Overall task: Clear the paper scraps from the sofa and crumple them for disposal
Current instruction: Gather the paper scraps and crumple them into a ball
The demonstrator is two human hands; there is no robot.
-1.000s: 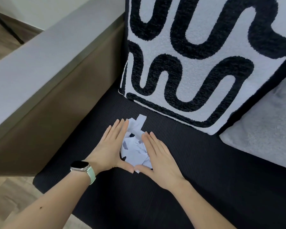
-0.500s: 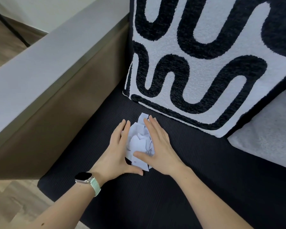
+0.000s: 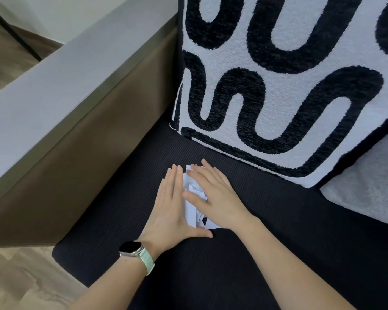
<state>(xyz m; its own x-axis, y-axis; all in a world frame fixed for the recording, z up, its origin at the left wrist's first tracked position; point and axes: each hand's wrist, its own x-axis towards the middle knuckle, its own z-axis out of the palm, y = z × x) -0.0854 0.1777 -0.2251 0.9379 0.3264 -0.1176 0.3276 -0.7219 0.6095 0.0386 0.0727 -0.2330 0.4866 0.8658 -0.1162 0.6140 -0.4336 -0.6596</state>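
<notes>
A small heap of white paper scraps [image 3: 192, 209] lies on the dark ribbed sofa seat [image 3: 126, 209], pressed between my two hands. My left hand [image 3: 169, 209], a watch on its wrist, lies flat along the heap's left side with its thumb under the near edge. My right hand [image 3: 215, 193] covers the heap from the right, fingers stretched over its top. Most of the paper is hidden under my right palm; both hands rest on the scraps without fingers curled round them.
A large white cushion with black wavy lines [image 3: 289, 86] leans at the back, just beyond the hands. A grey cushion [image 3: 367, 186] lies at the right. The sofa's grey-brown armrest [image 3: 54, 108] rises at the left. Wooden floor [image 3: 16, 276] shows at lower left.
Both hands have slid toward each other, squeezing the spread scraps into a narrower heap. My right hand has moved over the top of the paper, hiding most of it.
</notes>
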